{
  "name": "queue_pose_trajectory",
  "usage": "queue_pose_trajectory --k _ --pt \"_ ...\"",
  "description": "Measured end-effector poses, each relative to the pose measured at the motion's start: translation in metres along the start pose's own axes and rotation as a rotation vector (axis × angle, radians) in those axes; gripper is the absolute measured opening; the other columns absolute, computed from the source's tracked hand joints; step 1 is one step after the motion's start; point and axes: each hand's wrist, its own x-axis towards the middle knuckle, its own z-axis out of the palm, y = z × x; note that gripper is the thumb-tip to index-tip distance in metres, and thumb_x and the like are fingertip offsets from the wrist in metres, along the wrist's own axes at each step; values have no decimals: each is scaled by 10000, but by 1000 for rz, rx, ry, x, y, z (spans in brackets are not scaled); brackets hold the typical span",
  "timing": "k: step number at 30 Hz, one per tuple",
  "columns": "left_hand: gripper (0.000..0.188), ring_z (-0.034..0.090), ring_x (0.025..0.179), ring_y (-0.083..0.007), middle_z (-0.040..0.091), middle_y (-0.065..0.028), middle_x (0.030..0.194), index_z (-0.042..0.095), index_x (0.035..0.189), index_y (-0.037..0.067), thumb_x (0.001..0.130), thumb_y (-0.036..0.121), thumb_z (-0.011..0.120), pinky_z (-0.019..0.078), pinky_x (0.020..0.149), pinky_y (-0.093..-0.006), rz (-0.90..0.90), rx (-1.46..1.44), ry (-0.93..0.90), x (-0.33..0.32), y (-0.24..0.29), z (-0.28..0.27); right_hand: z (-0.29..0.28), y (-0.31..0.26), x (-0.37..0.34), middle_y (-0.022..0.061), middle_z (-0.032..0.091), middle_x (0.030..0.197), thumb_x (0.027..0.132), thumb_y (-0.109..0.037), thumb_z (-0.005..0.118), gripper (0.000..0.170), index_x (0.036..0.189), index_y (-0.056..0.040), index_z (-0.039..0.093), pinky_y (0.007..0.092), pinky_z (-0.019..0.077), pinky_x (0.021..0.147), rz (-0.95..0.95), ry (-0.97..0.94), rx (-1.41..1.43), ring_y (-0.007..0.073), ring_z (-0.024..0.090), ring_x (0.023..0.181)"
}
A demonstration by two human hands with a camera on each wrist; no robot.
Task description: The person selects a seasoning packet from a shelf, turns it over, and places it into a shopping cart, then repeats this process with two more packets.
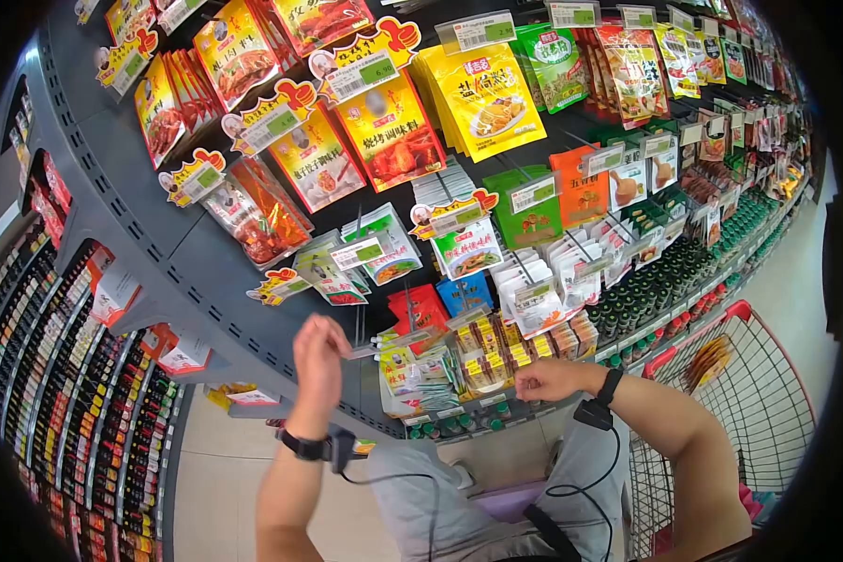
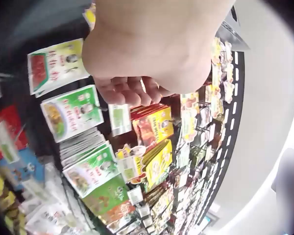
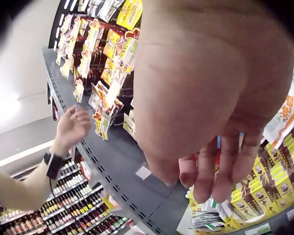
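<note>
My left hand [image 1: 317, 363] is raised in front of the shelf's dark upright, its fingers loosely bent and nothing in them. Hanging seasoning sachets [image 1: 390, 245] in white and green are beside it; in the left wrist view, similar sachets [image 2: 72, 113] hang beyond the fingers. Low over the bottom shelf, my right hand [image 1: 549, 379] is nearest to the small yellow-and-brown boxes [image 1: 485, 348]. The right wrist view shows its fingers [image 3: 204, 183] hanging relaxed, holding nothing, with the boxes [image 3: 250, 198] behind them.
Yellow and red seasoning packets [image 1: 391, 131] hang on hooks above, with price tags [image 1: 361, 79] sticking out. A shopping cart [image 1: 735, 403] with a red handle stands at my right. Bottle shelves [image 1: 75, 384] curve away on the left. Rows of dark-capped jars [image 1: 651, 290] line the lower right shelf.
</note>
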Motion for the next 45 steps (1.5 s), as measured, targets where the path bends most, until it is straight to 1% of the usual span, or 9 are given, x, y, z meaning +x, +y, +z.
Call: queue_pose_trajectory --k 9,17,21,27,35,37,38,39,45 --pt "363 594 1000 -172 631 -77 1105 563 1175 21 982 320 494 451 835 -301 -37 213 -73 136 116 24 -4 -9 -4 76 685 798 854 -330 705 281 913 -60 652 344 513 657 58 -133 -28 212 663 751" --pt "496 500 1262 -230 531 -121 1350 494 1322 11 959 347 540 400 1008 -344 -132 249 -239 178 72 46 6 38 -1 109 666 773 852 -428 653 359 878 -70 645 438 469 639 51 -104 -332 307 619 712" --pt "332 635 1045 -203 657 -69 1157 608 1173 39 924 255 574 484 853 -306 -49 254 -140 200 54 39 14 47 11 176 668 795 852 -428 615 438 867 8 663 484 463 672 83 -203 -364 321 609 715" --pt "548 477 1251 -215 542 -87 1318 498 1320 109 857 378 614 299 1073 -374 -135 376 112 260 27 -34 6 10 5 124 697 930 834 -503 644 512 987 -17 698 454 504 757 327 -429 -498 294 654 864" --pt "575 438 1304 -202 563 -55 1337 498 1341 132 886 477 557 153 1111 -496 -194 437 -141 220 33 12 6 2 -11 112 707 896 846 -471 618 462 982 -40 713 465 509 722 317 -349 -501 288 665 846" --pt "434 547 1143 -153 659 -14 1146 603 1204 169 880 455 558 286 1006 -469 -60 415 -189 215 28 22 3 5 -9 143 705 964 861 -474 609 448 1007 -64 714 476 508 779 285 -382 -431 323 660 890" --pt "334 590 987 -126 670 16 1032 648 1079 178 864 423 576 376 870 -385 -158 397 45 246 8 -16 21 36 16 155 700 978 867 -486 611 466 1048 -66 702 471 506 782 304 -452 -458 322 658 906" --pt "198 585 952 -108 657 12 981 617 1026 140 917 300 575 412 830 -330 -97 385 93 212 28 32 23 42 21 144 692 945 862 -488 629 457 1025 -64 681 455 494 738 321 -497 -447 308 649 878" --pt "200 619 936 -140 651 -39 1082 574 1125 117 930 155 593 464 765 -299 50 178 152 192 34 70 14 36 1 130 666 875 862 -475 645 431 977 -59 633 427 464 685 205 -332 -336 295 626 810"
